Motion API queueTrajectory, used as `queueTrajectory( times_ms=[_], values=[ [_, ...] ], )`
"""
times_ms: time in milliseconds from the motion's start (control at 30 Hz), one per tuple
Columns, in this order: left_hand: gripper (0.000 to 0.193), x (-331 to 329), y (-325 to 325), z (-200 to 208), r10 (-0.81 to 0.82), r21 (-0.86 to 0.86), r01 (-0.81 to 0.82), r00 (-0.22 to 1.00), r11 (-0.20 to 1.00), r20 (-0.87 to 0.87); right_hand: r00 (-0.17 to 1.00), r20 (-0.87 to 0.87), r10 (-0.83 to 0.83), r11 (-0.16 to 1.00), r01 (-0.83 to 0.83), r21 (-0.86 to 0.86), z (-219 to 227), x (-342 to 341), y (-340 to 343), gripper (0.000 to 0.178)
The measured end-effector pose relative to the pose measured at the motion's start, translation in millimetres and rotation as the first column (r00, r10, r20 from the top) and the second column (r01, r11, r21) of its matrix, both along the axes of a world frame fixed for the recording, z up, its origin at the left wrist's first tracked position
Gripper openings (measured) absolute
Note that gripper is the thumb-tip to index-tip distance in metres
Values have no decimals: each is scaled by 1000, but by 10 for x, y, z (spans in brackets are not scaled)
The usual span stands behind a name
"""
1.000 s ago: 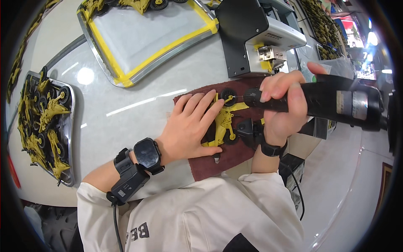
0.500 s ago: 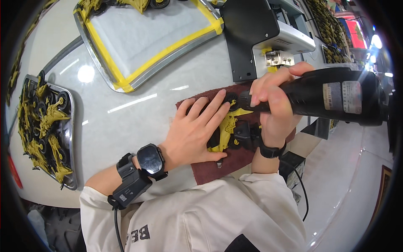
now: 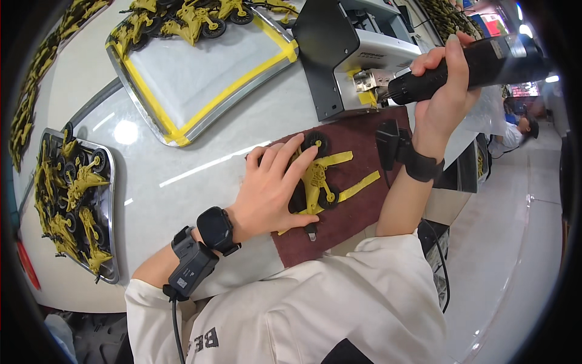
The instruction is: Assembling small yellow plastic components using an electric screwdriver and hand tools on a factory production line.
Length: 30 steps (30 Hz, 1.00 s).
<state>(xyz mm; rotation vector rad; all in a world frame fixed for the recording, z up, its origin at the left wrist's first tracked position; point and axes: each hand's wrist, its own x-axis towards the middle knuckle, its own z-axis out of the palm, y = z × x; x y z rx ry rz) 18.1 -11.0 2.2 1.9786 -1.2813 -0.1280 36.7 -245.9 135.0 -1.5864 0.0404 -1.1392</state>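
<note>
1. On the red-brown cloth, a yellow-and-black toy motorcycle is lying on its side, left of the cloth's middle.
2. The left hand is resting over the motorcycle at the cloth's left edge, its fingers spreading open across it rather than closing.
3. The right hand is gripping a black power screwdriver beyond the cloth's upper right corner, fingers wrapping around its body.
4. The screwdriver's front end is pointing at a metal fitting on a black-and-white machine, just beyond the cloth; whether they are touching, I cannot tell.
5. Left of the cloth, well apart, a metal tray is holding more toy motorcycles.
</note>
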Motion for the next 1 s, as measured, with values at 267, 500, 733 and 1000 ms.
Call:
queueTrajectory(
  times_ms=[267,500,733,1000],
  values=[
    [99,-7,-29,-46,64,-67,-64,998,996,-4,912,29,409,909,-410,77,-260,-995,507,70],
    [94,2,-20,-49,73,-20,-73,997,997,22,839,22,544,833,-544,99,-411,-1202,651,71],
    [92,-10,-12,-64,68,0,-68,997,998,33,882,-56,468,877,-456,153,-587,-1009,677,55],
    [91,3,-15,-53,63,12,-63,998,998,2,915,88,394,906,-403,128,-432,-1104,732,64]
  ],
)
